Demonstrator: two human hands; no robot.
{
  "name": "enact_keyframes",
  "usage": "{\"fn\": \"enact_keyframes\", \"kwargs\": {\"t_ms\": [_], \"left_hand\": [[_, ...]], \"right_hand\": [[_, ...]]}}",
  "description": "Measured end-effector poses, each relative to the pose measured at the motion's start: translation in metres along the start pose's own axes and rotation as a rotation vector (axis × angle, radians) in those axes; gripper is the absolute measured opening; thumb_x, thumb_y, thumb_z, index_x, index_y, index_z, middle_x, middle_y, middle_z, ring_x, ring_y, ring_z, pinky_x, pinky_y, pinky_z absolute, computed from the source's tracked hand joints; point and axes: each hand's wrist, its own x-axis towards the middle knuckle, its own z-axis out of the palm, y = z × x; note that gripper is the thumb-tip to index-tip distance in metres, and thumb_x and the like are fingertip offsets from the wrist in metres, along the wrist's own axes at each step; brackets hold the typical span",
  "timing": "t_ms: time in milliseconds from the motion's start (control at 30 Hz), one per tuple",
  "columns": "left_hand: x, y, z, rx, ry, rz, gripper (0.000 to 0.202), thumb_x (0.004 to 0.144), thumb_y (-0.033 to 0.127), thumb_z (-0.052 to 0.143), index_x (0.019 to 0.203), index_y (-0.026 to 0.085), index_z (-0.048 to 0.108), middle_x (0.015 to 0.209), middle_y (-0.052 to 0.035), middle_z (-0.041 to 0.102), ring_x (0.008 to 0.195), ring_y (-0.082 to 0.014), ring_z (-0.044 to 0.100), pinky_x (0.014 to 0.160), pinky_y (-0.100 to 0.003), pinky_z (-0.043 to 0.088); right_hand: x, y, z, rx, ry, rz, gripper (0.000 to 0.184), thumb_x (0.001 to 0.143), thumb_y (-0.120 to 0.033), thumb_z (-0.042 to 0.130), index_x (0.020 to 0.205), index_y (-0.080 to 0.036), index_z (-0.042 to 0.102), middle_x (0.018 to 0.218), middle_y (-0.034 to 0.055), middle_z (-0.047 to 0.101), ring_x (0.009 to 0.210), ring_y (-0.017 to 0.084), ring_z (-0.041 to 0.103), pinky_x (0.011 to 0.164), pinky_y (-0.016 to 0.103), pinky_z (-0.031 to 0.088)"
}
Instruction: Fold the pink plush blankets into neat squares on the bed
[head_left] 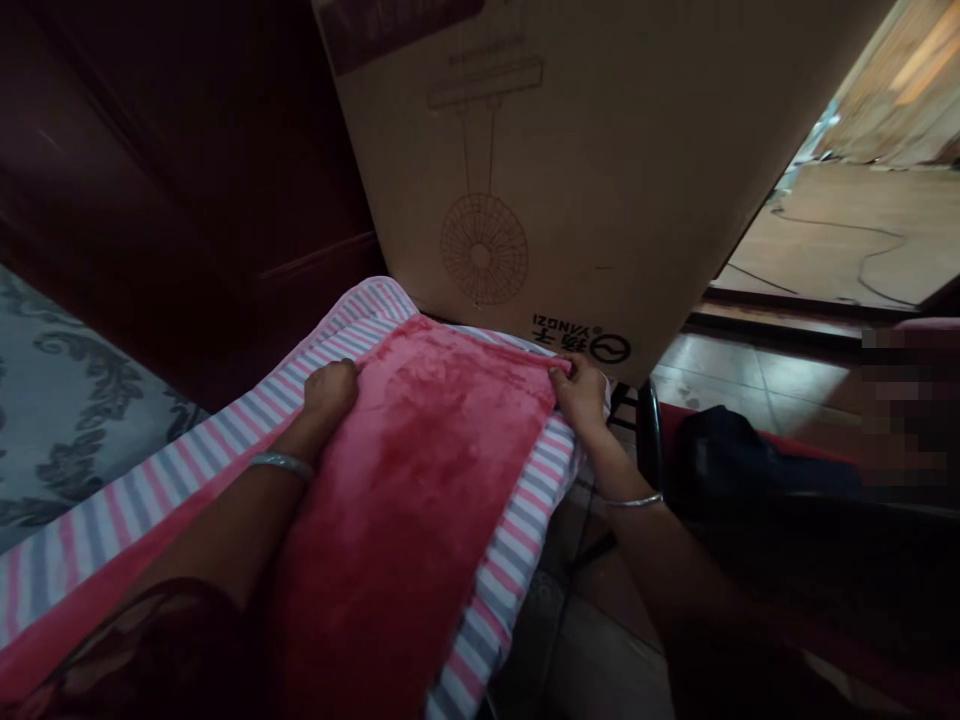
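Note:
A plush red cloth [420, 450] lies stretched over a striped pad [517, 520] in pink, grey and white. My right hand [583, 395] pinches the far right corner of the red cloth, thumb on top. At the cloth's left edge, my left hand [330, 390] is closed in a fist against it; the fingers are curled out of sight, but the cloth's edge runs into the grip. Striped margins of the pad show along both sides of the red cloth. Each wrist wears a silver bangle.
A tall cardboard box [600, 180] printed with a fan drawing stands right behind the pad. Dark red wooden panelling [187, 180] rises at the left, beside patterned wallpaper [67, 400]. At the right are a tiled floor [750, 370], dark clothing [727, 450] and a blurred-out person.

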Motion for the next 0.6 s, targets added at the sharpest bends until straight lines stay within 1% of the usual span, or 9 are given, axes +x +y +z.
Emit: {"fn": "enact_keyframes", "kwargs": {"t_ms": [67, 133, 200, 333, 400, 500, 533, 600], "left_hand": [[0.005, -0.002, 0.002, -0.025, 0.039, -0.040, 0.048, 0.102, 0.034, 0.027, 0.124, 0.010, 0.063, 0.119, -0.0220, 0.070, 0.116, -0.0327, 0.065, 0.093, -0.041, 0.049], [0.010, -0.005, 0.004, -0.059, 0.044, -0.085, 0.050, 0.104, 0.035, 0.025, 0.125, 0.008, 0.062, 0.120, -0.0217, 0.069, 0.116, -0.0330, 0.065, 0.092, -0.041, 0.049], [0.014, -0.008, 0.007, -0.073, 0.024, -0.103, 0.051, 0.103, 0.035, 0.025, 0.124, 0.007, 0.062, 0.120, -0.0228, 0.069, 0.115, -0.0339, 0.065, 0.091, -0.042, 0.049], [0.017, -0.011, 0.009, -0.076, 0.009, -0.107, 0.048, 0.100, 0.035, 0.030, 0.119, 0.009, 0.066, 0.117, -0.0257, 0.069, 0.113, -0.0355, 0.066, 0.090, -0.044, 0.051], [0.017, -0.008, 0.007, -0.095, 0.031, -0.095, 0.050, 0.099, 0.038, 0.031, 0.123, 0.008, 0.063, 0.118, -0.0259, 0.069, 0.114, -0.0366, 0.065, 0.091, -0.046, 0.051], [0.017, 0.005, 0.004, -0.114, 0.091, -0.039, 0.057, 0.098, 0.048, 0.033, 0.126, 0.006, 0.060, 0.125, -0.0268, 0.065, 0.115, -0.0385, 0.064, 0.092, -0.047, 0.051], [0.016, 0.010, 0.003, -0.104, 0.097, -0.012, 0.058, 0.097, 0.050, 0.034, 0.125, 0.006, 0.061, 0.126, -0.0272, 0.063, 0.115, -0.0391, 0.063, 0.093, -0.048, 0.051], [0.017, 0.020, 0.001, -0.072, 0.078, 0.033, 0.057, 0.097, 0.048, 0.036, 0.121, 0.006, 0.064, 0.127, -0.0275, 0.063, 0.116, -0.0397, 0.062, 0.094, -0.047, 0.050]], "right_hand": [[0.000, 0.000, 0.001, 0.032, 0.018, 0.003, 0.037, 0.072, -0.033, 0.055, 0.099, -0.014, 0.072, 0.082, 0.0078, 0.071, 0.072, 0.022, 0.059, 0.071, 0.032, 0.044], [0.001, 0.000, 0.001, 0.070, 0.034, -0.005, 0.035, 0.072, -0.031, 0.055, 0.098, -0.014, 0.072, 0.087, 0.0089, 0.072, 0.076, 0.023, 0.061, 0.075, 0.033, 0.045], [0.001, 0.001, 0.002, 0.088, 0.041, -0.010, 0.033, 0.072, -0.030, 0.055, 0.097, -0.015, 0.071, 0.087, 0.0087, 0.072, 0.077, 0.023, 0.061, 0.076, 0.033, 0.046], [0.002, 0.003, 0.003, 0.081, 0.053, -0.011, 0.034, 0.071, -0.032, 0.057, 0.096, -0.014, 0.071, 0.083, 0.0080, 0.071, 0.074, 0.023, 0.059, 0.072, 0.033, 0.045], [0.002, 0.003, 0.003, 0.068, 0.052, -0.016, 0.035, 0.071, -0.034, 0.057, 0.096, -0.014, 0.072, 0.081, 0.0080, 0.071, 0.071, 0.023, 0.058, 0.070, 0.033, 0.044], [0.001, 0.002, 0.002, 0.054, 0.032, -0.034, 0.036, 0.073, -0.036, 0.056, 0.096, -0.015, 0.074, 0.078, 0.0069, 0.071, 0.068, 0.022, 0.057, 0.067, 0.032, 0.043], [0.001, 0.002, 0.002, 0.056, 0.024, -0.041, 0.037, 0.074, -0.036, 0.055, 0.097, -0.015, 0.074, 0.078, 0.0068, 0.071, 0.068, 0.022, 0.057, 0.067, 0.032, 0.043], [0.000, 0.001, 0.001, 0.063, 0.011, -0.056, 0.038, 0.075, -0.037, 0.055, 0.098, -0.016, 0.075, 0.081, 0.0079, 0.073, 0.070, 0.023, 0.059, 0.068, 0.032, 0.044]]}}
